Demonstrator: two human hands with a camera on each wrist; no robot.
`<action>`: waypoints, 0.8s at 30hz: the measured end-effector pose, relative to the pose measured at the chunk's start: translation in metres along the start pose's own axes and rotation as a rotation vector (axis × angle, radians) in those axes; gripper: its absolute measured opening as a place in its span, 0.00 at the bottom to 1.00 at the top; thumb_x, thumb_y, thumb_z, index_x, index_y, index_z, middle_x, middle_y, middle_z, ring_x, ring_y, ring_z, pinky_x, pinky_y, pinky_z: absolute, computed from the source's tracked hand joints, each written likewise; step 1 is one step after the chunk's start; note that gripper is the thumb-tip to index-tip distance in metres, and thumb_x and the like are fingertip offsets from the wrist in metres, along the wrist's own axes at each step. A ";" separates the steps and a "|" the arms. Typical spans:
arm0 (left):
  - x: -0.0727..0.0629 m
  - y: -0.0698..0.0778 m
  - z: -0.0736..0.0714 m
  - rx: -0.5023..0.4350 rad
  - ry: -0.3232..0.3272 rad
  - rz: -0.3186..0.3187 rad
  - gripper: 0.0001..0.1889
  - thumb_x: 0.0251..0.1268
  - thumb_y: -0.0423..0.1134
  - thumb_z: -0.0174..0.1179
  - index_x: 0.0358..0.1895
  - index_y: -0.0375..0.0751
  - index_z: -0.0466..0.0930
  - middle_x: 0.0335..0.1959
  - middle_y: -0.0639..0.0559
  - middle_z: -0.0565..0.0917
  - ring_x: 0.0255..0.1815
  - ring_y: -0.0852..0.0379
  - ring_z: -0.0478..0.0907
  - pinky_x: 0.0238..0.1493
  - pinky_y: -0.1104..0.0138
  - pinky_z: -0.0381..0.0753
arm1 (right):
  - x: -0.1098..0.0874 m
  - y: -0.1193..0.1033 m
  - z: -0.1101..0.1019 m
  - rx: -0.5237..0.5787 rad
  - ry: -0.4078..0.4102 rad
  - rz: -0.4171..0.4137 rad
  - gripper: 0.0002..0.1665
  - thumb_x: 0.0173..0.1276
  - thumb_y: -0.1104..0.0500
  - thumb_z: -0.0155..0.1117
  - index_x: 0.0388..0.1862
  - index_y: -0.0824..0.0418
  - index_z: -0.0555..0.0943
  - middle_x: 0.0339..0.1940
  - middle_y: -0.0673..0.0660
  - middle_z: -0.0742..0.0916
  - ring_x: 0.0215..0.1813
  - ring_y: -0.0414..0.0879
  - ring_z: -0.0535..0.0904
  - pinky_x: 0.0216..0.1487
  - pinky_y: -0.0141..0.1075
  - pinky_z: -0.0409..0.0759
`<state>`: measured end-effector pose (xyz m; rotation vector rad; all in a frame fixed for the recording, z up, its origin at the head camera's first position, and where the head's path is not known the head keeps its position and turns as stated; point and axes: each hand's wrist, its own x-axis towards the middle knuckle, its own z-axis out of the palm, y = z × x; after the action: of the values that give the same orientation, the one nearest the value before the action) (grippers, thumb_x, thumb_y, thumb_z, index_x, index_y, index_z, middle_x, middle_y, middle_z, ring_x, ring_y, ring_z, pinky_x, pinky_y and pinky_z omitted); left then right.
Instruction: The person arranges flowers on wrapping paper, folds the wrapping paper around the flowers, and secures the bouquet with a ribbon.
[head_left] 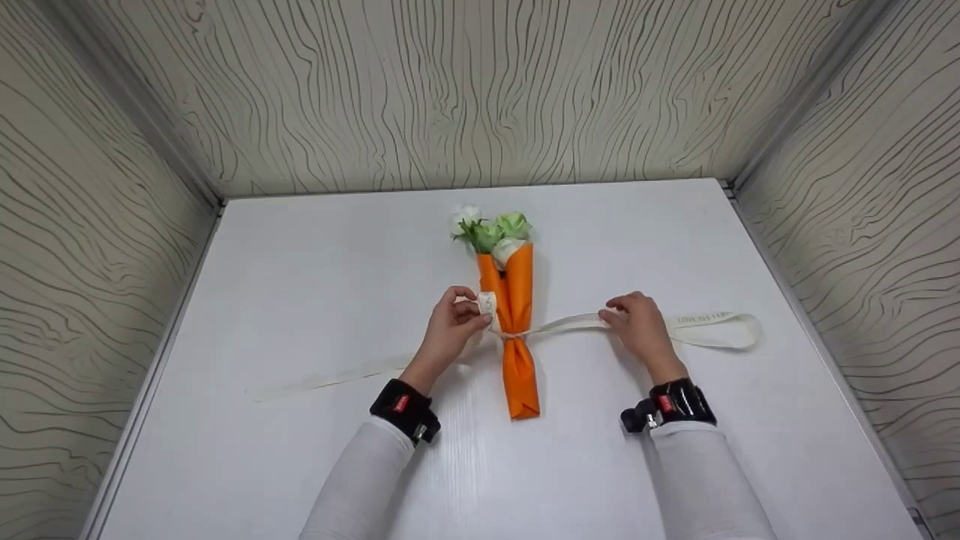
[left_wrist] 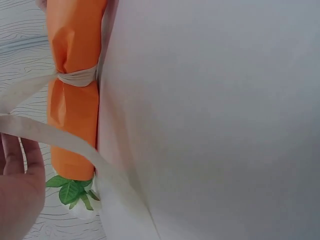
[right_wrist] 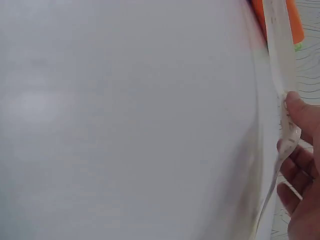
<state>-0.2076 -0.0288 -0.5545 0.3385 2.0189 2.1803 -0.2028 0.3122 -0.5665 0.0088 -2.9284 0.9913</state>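
Note:
A bouquet in orange wrapping paper (head_left: pixel 521 379) lies on the white table, its white and pale green flowers (head_left: pixel 489 229) pointing to the far side. A cream ribbon (head_left: pixel 568 323) with printed lettering circles the wrapping at a gathered waist, as the left wrist view shows at the ribbon's band (left_wrist: pixel 79 77). Just left of the bouquet, my left hand (head_left: pixel 450 326) pinches the ribbon where it bends into a small loop (head_left: pixel 487 302). My right hand (head_left: pixel 639 328), off to the right, pinches the other length between thumb (right_wrist: pixel 296 102) and fingers, drawing a span out from the waist.
One ribbon tail (head_left: pixel 322 381) trails left across the table (head_left: pixel 300 262). Beyond my right hand the other end curves in a wide loop (head_left: pixel 739 330). Wood-grain patterned panels (head_left: pixel 480 97) enclose the table at the back and both sides.

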 end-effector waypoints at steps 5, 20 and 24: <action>-0.004 -0.002 -0.003 -0.021 0.007 -0.082 0.27 0.59 0.27 0.68 0.61 0.31 0.68 0.30 0.49 0.81 0.32 0.56 0.80 0.39 0.68 0.81 | -0.012 -0.007 -0.027 -0.096 0.030 0.312 0.27 0.75 0.47 0.55 0.45 0.73 0.80 0.39 0.71 0.83 0.39 0.62 0.80 0.36 0.50 0.76; -0.013 -0.001 -0.014 0.140 -0.075 -0.128 0.08 0.61 0.30 0.67 0.37 0.26 0.83 0.30 0.48 0.85 0.34 0.50 0.82 0.46 0.50 0.81 | -0.017 0.028 -0.040 -0.165 -0.017 0.682 0.45 0.74 0.38 0.49 0.56 0.84 0.71 0.52 0.83 0.75 0.53 0.74 0.75 0.43 0.60 0.77; -0.016 0.007 -0.017 0.142 -0.123 -0.157 0.08 0.63 0.27 0.64 0.38 0.21 0.81 0.29 0.47 0.84 0.38 0.34 0.80 0.47 0.43 0.77 | -0.014 0.024 -0.037 -0.095 0.037 0.649 0.32 0.72 0.49 0.56 0.50 0.81 0.73 0.49 0.82 0.77 0.50 0.74 0.77 0.41 0.60 0.77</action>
<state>-0.1967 -0.0498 -0.5500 0.3114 2.0619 1.8838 -0.1881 0.3540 -0.5523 -1.0008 -2.9818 0.8743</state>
